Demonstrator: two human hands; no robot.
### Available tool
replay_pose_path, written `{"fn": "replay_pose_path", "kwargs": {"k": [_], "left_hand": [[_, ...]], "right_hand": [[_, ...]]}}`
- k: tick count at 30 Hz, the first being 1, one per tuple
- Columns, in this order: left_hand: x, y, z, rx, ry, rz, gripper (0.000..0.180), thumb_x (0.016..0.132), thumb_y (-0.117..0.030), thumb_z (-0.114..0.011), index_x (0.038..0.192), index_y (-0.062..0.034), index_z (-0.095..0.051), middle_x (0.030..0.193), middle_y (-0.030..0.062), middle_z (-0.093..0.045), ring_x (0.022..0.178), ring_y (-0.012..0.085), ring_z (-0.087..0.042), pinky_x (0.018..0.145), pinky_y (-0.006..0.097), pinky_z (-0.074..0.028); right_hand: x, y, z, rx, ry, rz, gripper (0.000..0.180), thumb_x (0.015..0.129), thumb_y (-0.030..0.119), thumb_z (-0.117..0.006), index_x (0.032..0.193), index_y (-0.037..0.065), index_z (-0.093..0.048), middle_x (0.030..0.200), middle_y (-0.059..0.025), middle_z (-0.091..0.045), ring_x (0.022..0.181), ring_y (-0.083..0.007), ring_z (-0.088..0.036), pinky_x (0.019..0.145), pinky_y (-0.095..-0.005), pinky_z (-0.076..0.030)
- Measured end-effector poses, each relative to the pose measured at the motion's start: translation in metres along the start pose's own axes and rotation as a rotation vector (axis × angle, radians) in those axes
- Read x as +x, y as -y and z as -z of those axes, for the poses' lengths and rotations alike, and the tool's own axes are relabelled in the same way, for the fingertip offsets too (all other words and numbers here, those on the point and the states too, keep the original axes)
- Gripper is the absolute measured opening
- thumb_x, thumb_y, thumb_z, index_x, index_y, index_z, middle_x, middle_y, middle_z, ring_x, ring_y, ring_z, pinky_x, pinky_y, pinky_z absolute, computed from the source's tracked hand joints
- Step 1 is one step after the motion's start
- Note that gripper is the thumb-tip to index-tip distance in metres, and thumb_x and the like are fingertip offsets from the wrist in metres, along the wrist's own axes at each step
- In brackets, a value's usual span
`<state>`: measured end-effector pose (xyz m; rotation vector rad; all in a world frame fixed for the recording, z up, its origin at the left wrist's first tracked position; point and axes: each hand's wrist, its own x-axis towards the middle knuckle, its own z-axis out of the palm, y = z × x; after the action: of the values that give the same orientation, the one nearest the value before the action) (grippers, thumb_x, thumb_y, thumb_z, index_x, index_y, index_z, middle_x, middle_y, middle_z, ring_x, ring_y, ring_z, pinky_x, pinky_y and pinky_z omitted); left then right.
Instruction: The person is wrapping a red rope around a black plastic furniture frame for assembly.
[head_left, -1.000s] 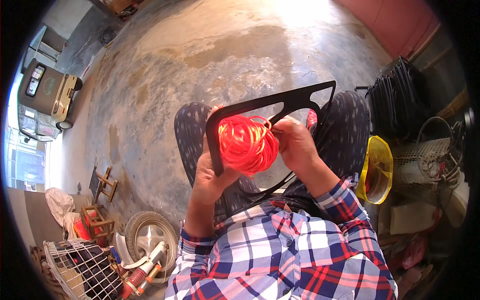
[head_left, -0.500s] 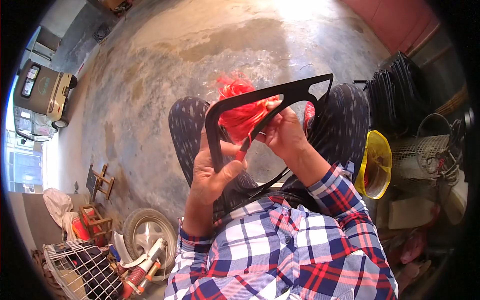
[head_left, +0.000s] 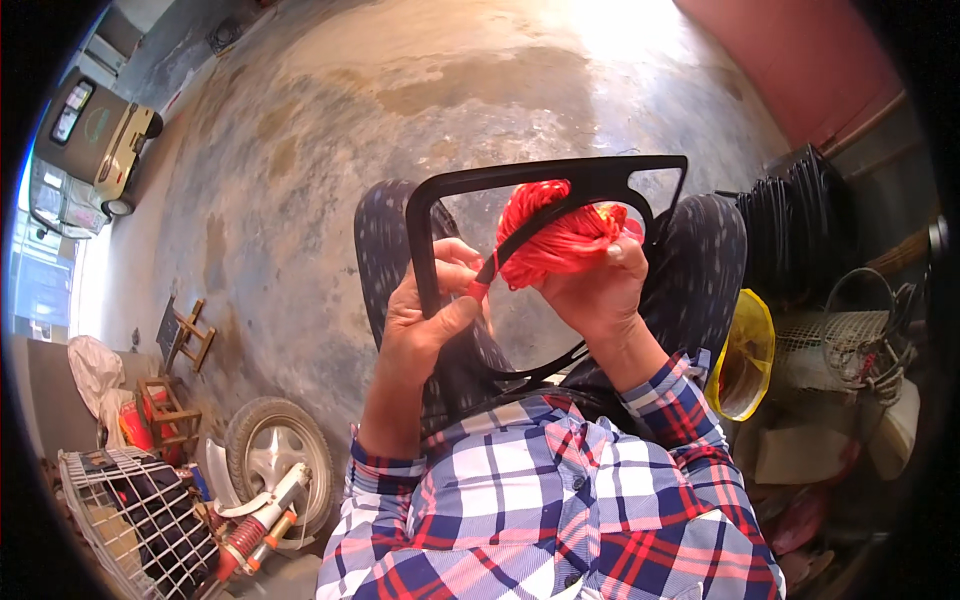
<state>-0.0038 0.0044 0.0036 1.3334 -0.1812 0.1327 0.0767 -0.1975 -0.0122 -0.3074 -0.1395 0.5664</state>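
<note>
A black frame [head_left: 530, 172] with rounded corners and a curved inner strut is tilted above my lap. My left hand [head_left: 420, 325] grips it near its left side, thumb and fingers closed at the strut's lower end. Red cord is wound round the strut there as a short band [head_left: 479, 291]. In my right hand [head_left: 600, 300] is a thick bundle of shiny red cord [head_left: 570, 250], held inside and behind the frame's opening. The strut crosses in front of the bundle and hides part of it. Some left fingertips are hidden behind the frame.
A yellow-lined bin [head_left: 745, 355] stands by my right knee. Several black frames [head_left: 790, 225] are stacked beyond it. At lower left are a wheel [head_left: 280, 460], a wire basket [head_left: 140, 520] and a small wooden stool [head_left: 170, 415]. A three-wheeled vehicle [head_left: 95, 140] is parked far left.
My right hand has carried the red bundle to the right, from behind the strut's lower part toward the frame's right side. My left hand keeps its grip at the red band.
</note>
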Motion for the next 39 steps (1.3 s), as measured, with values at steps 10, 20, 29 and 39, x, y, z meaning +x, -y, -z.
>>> {"fn": "replay_pose_path", "kwargs": {"k": [10, 20, 29, 39], "left_hand": [[-0.005, -0.009, 0.002, -0.13, -0.09, 0.125, 0.016, 0.096, -0.01, -0.065, 0.11, -0.002, -0.065, 0.087, 0.0075, -0.068, 0.072, 0.0176, -0.065, 0.067, 0.031, -0.054], [-0.006, -0.003, 0.01, -0.188, -0.178, 0.215, 0.015, 0.096, -0.011, -0.065, 0.11, -0.0034, -0.064, 0.087, 0.0079, -0.068, 0.069, 0.0148, -0.064, 0.063, 0.028, -0.054], [-0.003, -0.001, 0.008, -0.163, -0.13, 0.22, 0.014, 0.095, -0.008, -0.064, 0.109, -0.0035, -0.063, 0.087, 0.0084, -0.068, 0.068, 0.0146, -0.064, 0.063, 0.028, -0.053], [-0.001, -0.002, 0.008, -0.168, -0.153, 0.219, 0.026, 0.096, -0.009, -0.064, 0.122, -0.0032, -0.061, 0.087, 0.0076, -0.067, 0.069, 0.0139, -0.062, 0.065, 0.027, -0.052]], "right_hand": [[-0.003, 0.004, 0.021, -0.269, 0.047, 0.009, 0.071, 0.056, 0.014, -0.059, 0.124, -0.006, -0.056, 0.123, -0.0166, -0.065, 0.119, -0.0318, -0.059, 0.109, -0.0434, -0.041], [-0.004, 0.009, -0.001, -0.729, -0.166, 0.244, 0.05, 0.07, 0.012, -0.066, 0.118, -0.003, -0.058, 0.121, -0.0147, -0.064, 0.114, -0.0257, -0.061, 0.106, -0.0383, -0.043], [-0.01, 0.007, -0.015, -0.758, 0.081, 0.293, 0.046, 0.076, 0.004, -0.076, 0.117, 0.002, -0.057, 0.115, -0.0109, -0.063, 0.108, -0.0174, -0.062, 0.099, -0.0355, -0.048], [-0.007, 0.009, -0.007, -1.351, 0.154, 0.372, 0.03, 0.08, 0.017, -0.08, 0.098, 0.003, -0.061, 0.108, -0.0094, -0.063, 0.097, -0.0165, -0.061, 0.087, -0.0329, -0.05]]}}
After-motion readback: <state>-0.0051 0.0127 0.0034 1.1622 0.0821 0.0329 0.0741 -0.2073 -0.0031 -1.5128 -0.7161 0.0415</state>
